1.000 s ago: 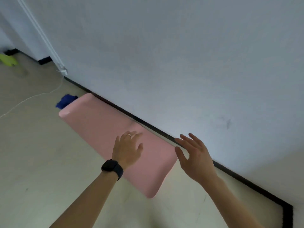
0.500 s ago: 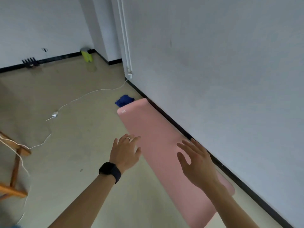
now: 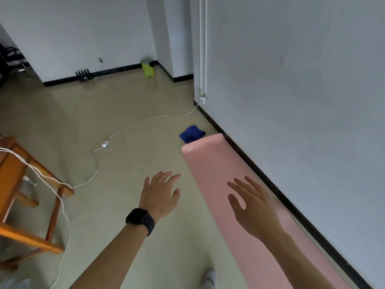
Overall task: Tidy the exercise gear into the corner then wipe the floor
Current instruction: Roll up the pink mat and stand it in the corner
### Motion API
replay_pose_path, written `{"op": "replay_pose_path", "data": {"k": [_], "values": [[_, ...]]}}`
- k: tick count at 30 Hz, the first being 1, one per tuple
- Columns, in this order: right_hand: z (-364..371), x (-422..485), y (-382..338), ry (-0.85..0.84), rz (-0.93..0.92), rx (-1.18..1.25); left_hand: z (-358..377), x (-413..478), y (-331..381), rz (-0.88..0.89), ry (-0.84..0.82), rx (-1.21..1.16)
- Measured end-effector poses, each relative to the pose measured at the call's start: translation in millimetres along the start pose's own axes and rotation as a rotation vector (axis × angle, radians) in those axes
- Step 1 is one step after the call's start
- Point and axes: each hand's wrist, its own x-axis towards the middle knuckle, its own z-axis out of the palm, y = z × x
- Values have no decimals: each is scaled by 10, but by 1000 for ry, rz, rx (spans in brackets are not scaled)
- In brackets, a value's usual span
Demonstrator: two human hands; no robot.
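Our left hand [image 3: 159, 195] has come off the pink mat [image 3: 210, 170] and hovers over the floor [image 3: 125, 122], fingers spread, holding nothing; our right hand [image 3: 253, 207] hangs above the mat, equally loose. We read "361" [image 3: 190, 149] in white at its far corner. It lies flat along the baseboard [image 3: 291, 207], a blue cloth [image 3: 192, 133] beside its far end.

Pink mat [image 3: 239, 205] flat on floor [image 3: 125, 142] along black baseboard [image 3: 270, 184], blue cloth [image 3: 192, 133] at its far end, left hand [image 3: 159, 195] spread over floor, right hand [image 3: 253, 207] spread over mat, white cable [image 3: 133, 125] trailing toward wooden furniture [image 3: 16, 184].
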Motion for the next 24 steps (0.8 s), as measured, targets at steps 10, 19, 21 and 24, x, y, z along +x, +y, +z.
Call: {"op": "replay_pose_path", "data": {"k": [10, 19, 21, 24], "values": [[783, 2181, -22, -80, -73, 12, -326, 1778, -743, -87, 71, -7], [1576, 3659, -39, -136, -65, -10, -146, 3255, -1518, -77, 31, -24], [1748, 3919, -55, -138, -48, -28, -98, 3610, -1658, -49, 4, -21], [2009, 4326, -66, -139, 15, -46, -43, 4217, -1854, 16, -61, -22]]}}
